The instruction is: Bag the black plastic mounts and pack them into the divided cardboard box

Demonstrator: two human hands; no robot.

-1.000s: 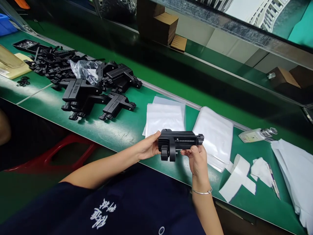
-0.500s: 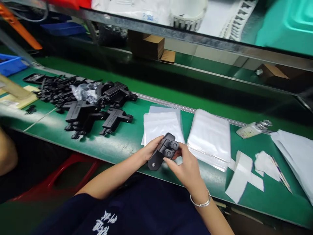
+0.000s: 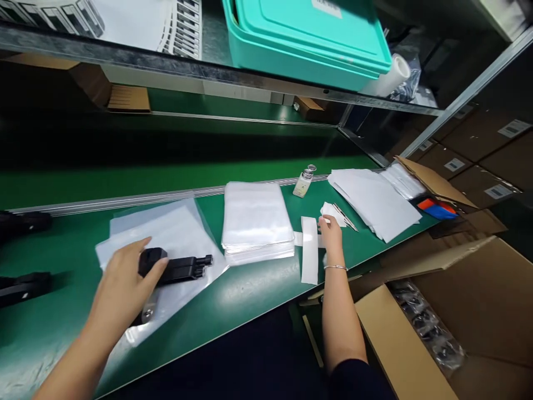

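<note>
My left hand is closed around a black plastic device, fingers above and thumb along its near side. The device lies over white translucent plastic bags, its narrow end pointing right. A rounded bracket part with a screw shows below my thumb. Out to the right, my right hand has its fingertips closed at the left edge of a crumpled white tissue. Thin tweezers lie on the tissue's right side. White label strips lie just left of my right wrist, which wears a bracelet.
A thick stack of plastic bags sits mid-bench, with a small bottle behind. White bags lie at right. An open carton stands below the bench edge. A shelf with a turquoise bin overhangs the bench.
The view has swung right. Both hands held the black device before; now only my left hand has it, lowered over the bags at left, while my right hand has moved right to the tissue.
</note>
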